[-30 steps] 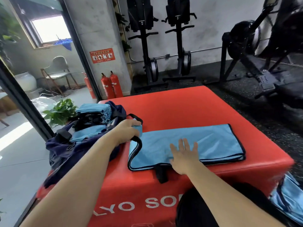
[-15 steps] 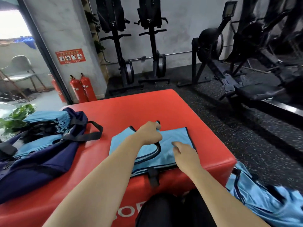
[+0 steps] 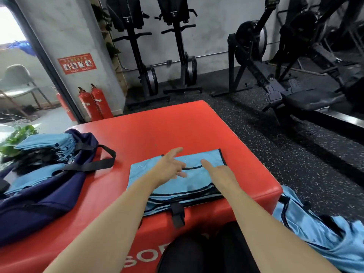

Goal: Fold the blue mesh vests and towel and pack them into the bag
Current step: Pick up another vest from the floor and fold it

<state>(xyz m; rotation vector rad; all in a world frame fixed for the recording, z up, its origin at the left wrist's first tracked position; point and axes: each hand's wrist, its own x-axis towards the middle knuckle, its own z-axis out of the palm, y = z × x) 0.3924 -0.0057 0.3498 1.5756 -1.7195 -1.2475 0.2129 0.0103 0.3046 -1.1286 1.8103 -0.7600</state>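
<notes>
Left grip [image 3: 169,167] spread, fingers loose, holding nothing, over folded blue vest [image 3: 141,175]; contact unclear. Right grip [image 3: 217,173] flat, fingers straight, resting on same vest. Vest lies at near edge of red surface [image 3: 177,123]. Navy bag [image 3: 39,200] on surface at left, open, stacked vests [image 3: 43,141] in its mouth. Loose vests [image 3: 315,235] heaped at right, below surface.

1. Daylight enters through a blown-out window [image 3: 8,24] left of the table [image 3: 197,125]; the room is otherwise evenly, moderately lit.
2. Shadows on the table soft and faint.
3. Edges beyond the table bow outward; mild overall softness.
</notes>
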